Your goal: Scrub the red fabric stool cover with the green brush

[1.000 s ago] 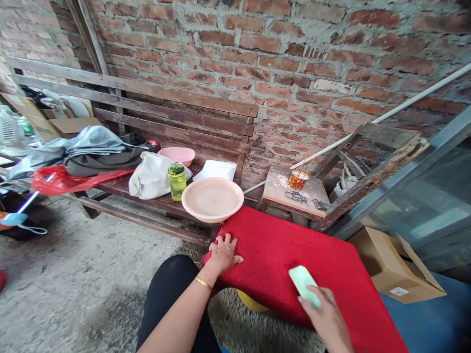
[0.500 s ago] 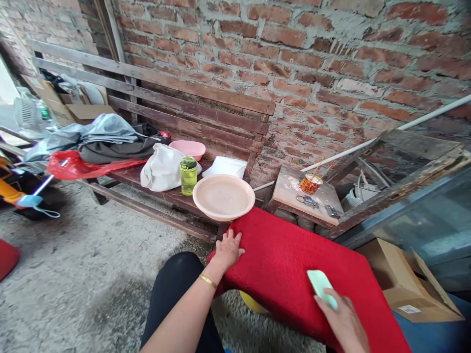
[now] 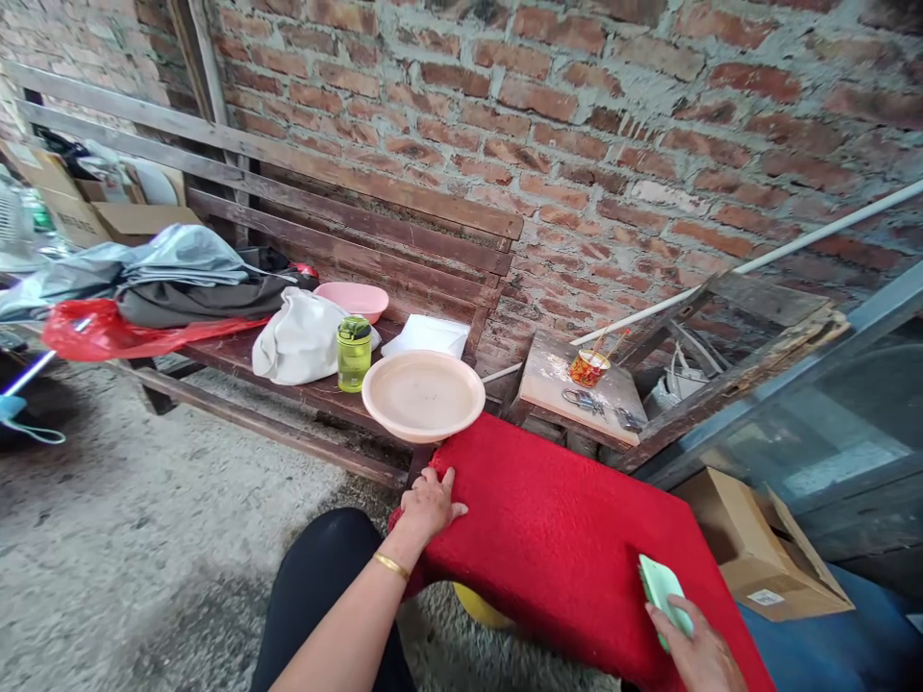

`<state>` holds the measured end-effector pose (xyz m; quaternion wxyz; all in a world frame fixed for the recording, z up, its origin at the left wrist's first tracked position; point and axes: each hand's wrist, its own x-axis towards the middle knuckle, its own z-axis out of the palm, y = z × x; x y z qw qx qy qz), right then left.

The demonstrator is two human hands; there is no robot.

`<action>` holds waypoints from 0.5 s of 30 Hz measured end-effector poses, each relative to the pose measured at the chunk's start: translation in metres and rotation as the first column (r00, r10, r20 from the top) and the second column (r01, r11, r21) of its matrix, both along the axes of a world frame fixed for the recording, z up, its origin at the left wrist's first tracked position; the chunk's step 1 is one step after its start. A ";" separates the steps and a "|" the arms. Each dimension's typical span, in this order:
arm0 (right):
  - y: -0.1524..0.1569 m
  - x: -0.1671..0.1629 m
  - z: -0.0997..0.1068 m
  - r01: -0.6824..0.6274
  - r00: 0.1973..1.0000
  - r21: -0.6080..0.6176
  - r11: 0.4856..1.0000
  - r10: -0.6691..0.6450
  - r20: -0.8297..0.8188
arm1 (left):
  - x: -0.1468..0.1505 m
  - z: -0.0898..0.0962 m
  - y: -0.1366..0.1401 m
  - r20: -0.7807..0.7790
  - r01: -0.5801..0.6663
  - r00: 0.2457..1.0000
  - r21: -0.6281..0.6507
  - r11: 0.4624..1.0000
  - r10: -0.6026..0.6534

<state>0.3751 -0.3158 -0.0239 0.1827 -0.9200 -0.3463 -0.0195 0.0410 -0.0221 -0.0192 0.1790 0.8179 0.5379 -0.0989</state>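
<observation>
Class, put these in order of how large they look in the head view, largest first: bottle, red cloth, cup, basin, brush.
1. Red cloth
2. Basin
3. Bottle and brush, unranked: they look similar, and the brush is nearer the camera, partly covered by the right hand
4. Cup

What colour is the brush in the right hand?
Pale mint green; the brush shows best in the current head view.

The red cloth presents a matt, slightly napped textile surface; the brush has a smooth plastic back. The basin is smooth plastic, the bracelet shiny metal, the bench worn wood, the carton matt cardboard, the brick wall rough.
</observation>
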 end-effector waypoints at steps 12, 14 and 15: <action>0.207 -0.156 0.015 -0.595 0.803 -0.078 0.800 0.588 -0.100 | -0.003 -0.003 0.003 -0.025 0.051 0.998 0.013 0.999 -0.051; 0.211 -0.138 0.013 -0.570 0.821 -0.103 0.815 0.560 -0.109 | -0.003 -0.004 0.003 -0.036 0.050 0.998 0.006 0.999 -0.050; 0.209 -0.123 0.011 -0.536 0.844 -0.118 0.836 0.525 -0.112 | -0.002 -0.005 0.004 -0.040 0.047 0.998 0.007 0.999 -0.047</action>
